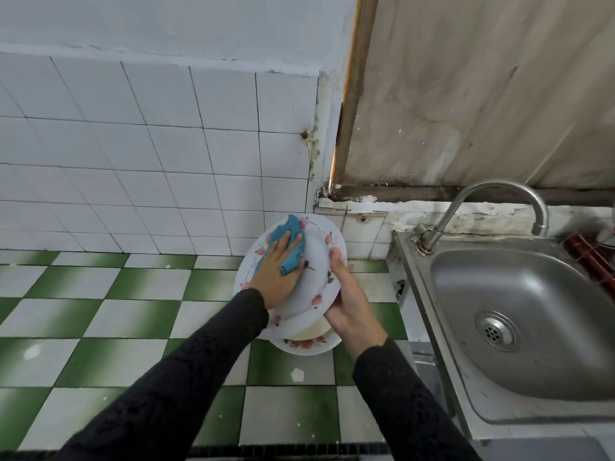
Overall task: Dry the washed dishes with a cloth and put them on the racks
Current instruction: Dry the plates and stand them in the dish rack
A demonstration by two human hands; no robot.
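Observation:
I hold a white plate (316, 257) with pink flower prints tilted up in front of me, above the floor. My left hand (278, 274) lies flat on its face and presses a blue cloth (289, 244) against it. My right hand (349, 304) grips the plate's right rim, thumb on top. Just below the plate sits the rim of a second flowered dish (309, 346), mostly hidden; I cannot tell what it rests on.
A steel sink (519, 314) with a curved tap (492, 194) stands at the right. Red items (589, 257) lie behind the sink at the far right edge. White wall tiles rise ahead, and green-and-white checked tiles (133, 294) spread below. No rack is in view.

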